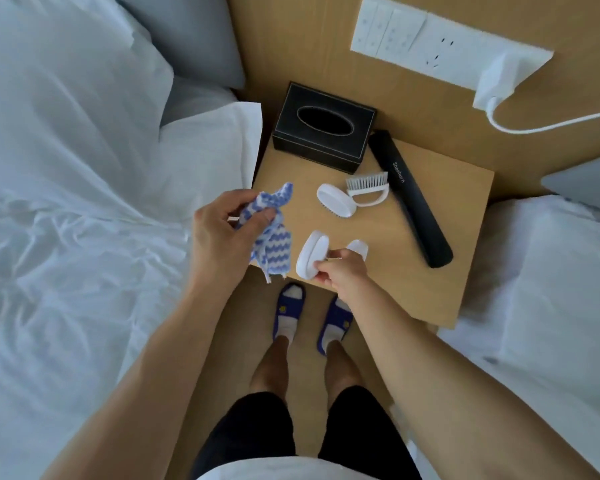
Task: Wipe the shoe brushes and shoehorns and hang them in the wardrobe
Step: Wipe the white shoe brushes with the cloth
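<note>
The left hand [222, 233] grips a blue-and-white striped cloth [269, 233] over the bench's [430, 289] near left corner; the right hand [340, 271] pinches a white oval brush [309, 254] held on edge just beside the cloth; a second white brush [336, 201] lies farther back, touching a small handled brush [368, 188] with grey bristles; a long black shoehorn [409, 199] (lettered along its length) lies to the right, near a black tissue box [323, 126]; white bedding [66, 202] lies to the left.

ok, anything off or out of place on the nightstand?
Nothing damaged or spilled. The black shoehorn lies diagonally, its far end wedged beside the tissue box, and two white brushes lie touching rather than set apart.
</note>
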`<state>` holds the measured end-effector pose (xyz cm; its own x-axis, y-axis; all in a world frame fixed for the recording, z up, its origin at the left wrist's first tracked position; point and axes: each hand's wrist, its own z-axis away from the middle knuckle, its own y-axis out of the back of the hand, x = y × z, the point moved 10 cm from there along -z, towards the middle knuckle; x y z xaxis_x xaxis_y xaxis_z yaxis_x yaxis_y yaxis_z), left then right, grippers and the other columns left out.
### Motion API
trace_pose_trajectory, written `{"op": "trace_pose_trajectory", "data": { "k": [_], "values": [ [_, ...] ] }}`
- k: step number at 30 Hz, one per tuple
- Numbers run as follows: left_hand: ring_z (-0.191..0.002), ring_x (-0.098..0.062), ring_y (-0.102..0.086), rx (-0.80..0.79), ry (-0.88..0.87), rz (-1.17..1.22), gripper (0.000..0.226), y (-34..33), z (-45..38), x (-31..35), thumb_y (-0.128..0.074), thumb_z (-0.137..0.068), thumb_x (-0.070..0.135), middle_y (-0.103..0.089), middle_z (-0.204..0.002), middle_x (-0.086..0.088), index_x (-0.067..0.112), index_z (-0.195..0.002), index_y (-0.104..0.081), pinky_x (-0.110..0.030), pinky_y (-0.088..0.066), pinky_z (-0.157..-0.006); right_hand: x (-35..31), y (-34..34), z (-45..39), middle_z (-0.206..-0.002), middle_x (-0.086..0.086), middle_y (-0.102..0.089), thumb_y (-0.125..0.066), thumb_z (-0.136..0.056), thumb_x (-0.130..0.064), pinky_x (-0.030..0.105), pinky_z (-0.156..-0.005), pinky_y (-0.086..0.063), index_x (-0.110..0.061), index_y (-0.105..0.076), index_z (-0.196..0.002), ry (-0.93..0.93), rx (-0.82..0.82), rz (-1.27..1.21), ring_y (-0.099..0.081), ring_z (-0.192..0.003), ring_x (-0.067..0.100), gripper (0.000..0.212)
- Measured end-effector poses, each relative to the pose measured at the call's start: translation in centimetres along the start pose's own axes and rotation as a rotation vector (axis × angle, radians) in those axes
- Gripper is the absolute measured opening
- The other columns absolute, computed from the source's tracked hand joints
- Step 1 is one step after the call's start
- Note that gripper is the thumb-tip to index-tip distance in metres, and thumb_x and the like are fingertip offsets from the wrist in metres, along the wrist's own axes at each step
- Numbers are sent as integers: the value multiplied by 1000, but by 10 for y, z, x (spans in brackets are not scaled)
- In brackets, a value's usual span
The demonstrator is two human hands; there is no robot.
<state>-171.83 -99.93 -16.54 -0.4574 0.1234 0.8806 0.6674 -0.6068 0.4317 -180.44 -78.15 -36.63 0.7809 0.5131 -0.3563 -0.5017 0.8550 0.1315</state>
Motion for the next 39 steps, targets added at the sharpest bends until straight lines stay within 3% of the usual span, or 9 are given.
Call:
{"op": "trace_pose_trajectory", "data": {
  "k": [2, 6, 10, 15, 18, 21, 25, 31, 39],
  "values": [
    [-75, -3, -67, 10, 28, -12, 13, 2, -1, -15, -73, -86, 22, -72, -87, 11, 25, -99, -73, -15, -53, -62, 3, -7, -17, -118, 20, -65, -73, -83, 6, 33, -56, -57, -4, -57, -127, 2, 32, 26, -68, -97, 35, 47],
    [-74, -3, -67, 3, 64, -18, 14, 2, -4, -38, -72, -87, 24, -71, -86, 12, 23, -101, -74, -11, -50, -60, 1, -20, -45, -105, 11, -68, -75, -82, -3, 42, -81, -61, -8, -58, -131, 62, 81, 220, -70, -87, 30, 52],
    [-75, -5, -67, -6, 77, -29, 16, 0, -7, -45, -72, -87, 24, -71, -85, 12, 22, -102, -74, -13, -50, -61, -7, -19, -56, -118, 14, -68, -76, -83, -9, 44, -90, -58, -9, -59, -128, 110, 145, 446, -66, -107, 33, 48],
    [-77, -8, -68, -30, 95, 7, 16, -4, -13, -46, -72, -88, 20, -72, -88, 8, 18, -104, -74, -15, -53, -63, -15, -15, -53, -140, 14, -54, -65, -93, -6, 43, -99, -53, -11, -44, -145, 139, 186, 562, -60, -120, 34, 57],
    [-77, -6, -68, -40, 109, 27, 15, -6, -15, -43, -72, -88, 19, -71, -86, 11, 21, -102, -74, -16, -54, -64, -35, -9, -49, -137, 15, -54, -60, -92, -2, 42, -95, -54, -6, -47, -138, 193, 225, 669, -64, -113, 35, 48],
    [-76, -8, -68, -47, 121, 66, 12, -9, -17, -40, -72, -88, 18, -72, -84, 11, 24, -99, -74, -20, -56, -63, -83, 2, -33, -126, 12, -58, -59, -92, -3, 30, -81, -51, -8, -55, -125, 454, 370, 743, -63, -107, 29, 34],
    [-79, -14, -70, -49, 143, 77, 11, -9, -16, -43, -72, -88, 19, -72, -85, 8, 23, -99, -75, -35, -60, -69, -139, 8, -21, -131, 11, -50, -64, -90, -6, 37, -83, -50, -10, -54, -125, 758, 481, 879, -61, -108, 30, 37],
    [-84, -21, -72, -32, 199, 115, 12, -2, -9, -51, -72, -88, 20, -74, -87, 2, 22, -100, -75, -49, -60, -75, -151, 3, -50, -134, 13, -47, -69, -90, -9, 37, -84, -51, -7, -59, -123, 694, 460, 1147, -62, -107, 30, 35],
    [-85, -25, -73, -50, 199, 156, 12, -1, -5, -36, -69, -90, 22, -74, -90, -4, 22, -100, -75, -53, -60, -78, -150, 10, -35, -121, 10, -61, -68, -90, -36, 38, -88, -53, -11, -69, -117, 576, 400, 1131, -60, -109, 27, 36]
  ]
}}
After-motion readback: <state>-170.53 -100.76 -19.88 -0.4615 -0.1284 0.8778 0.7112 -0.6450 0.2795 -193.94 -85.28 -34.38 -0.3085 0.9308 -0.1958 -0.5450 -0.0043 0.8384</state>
